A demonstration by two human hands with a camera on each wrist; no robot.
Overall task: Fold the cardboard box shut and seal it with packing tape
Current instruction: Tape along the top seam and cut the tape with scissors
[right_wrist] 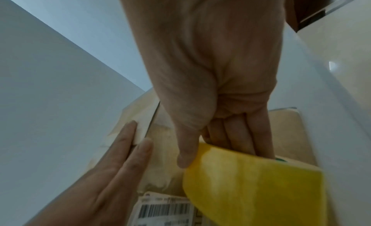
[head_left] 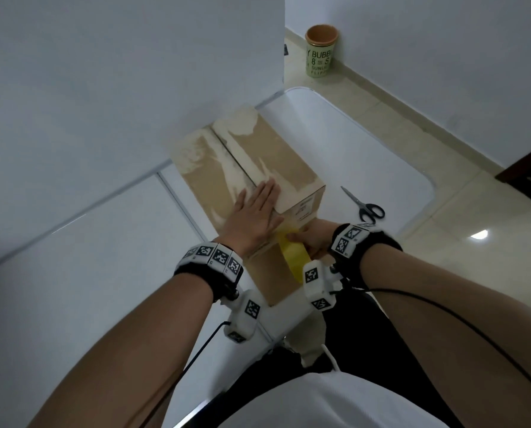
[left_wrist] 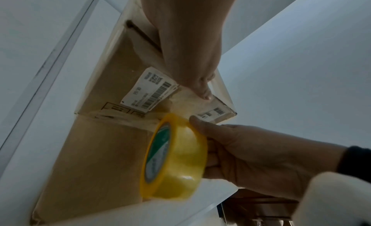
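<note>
The right hand (left_wrist: pixel 251 151) curls its fingers through the core of the yellow tape roll (left_wrist: pixel 176 156), thumb on the rim, holding it against the near end of the cardboard box (head_left: pixel 267 168). The left hand (head_left: pixel 253 216) lies flat, fingers straight, across the closed top flaps; the tape's loose end is hard to make out. The box sits on a white table (head_left: pixel 366 156) near scissors (head_left: pixel 364 205); a green cup (head_left: pixel 319 55) stands on the tiled floor.

Label (left_wrist: pixel 149 90) print too blurred to read.
</note>
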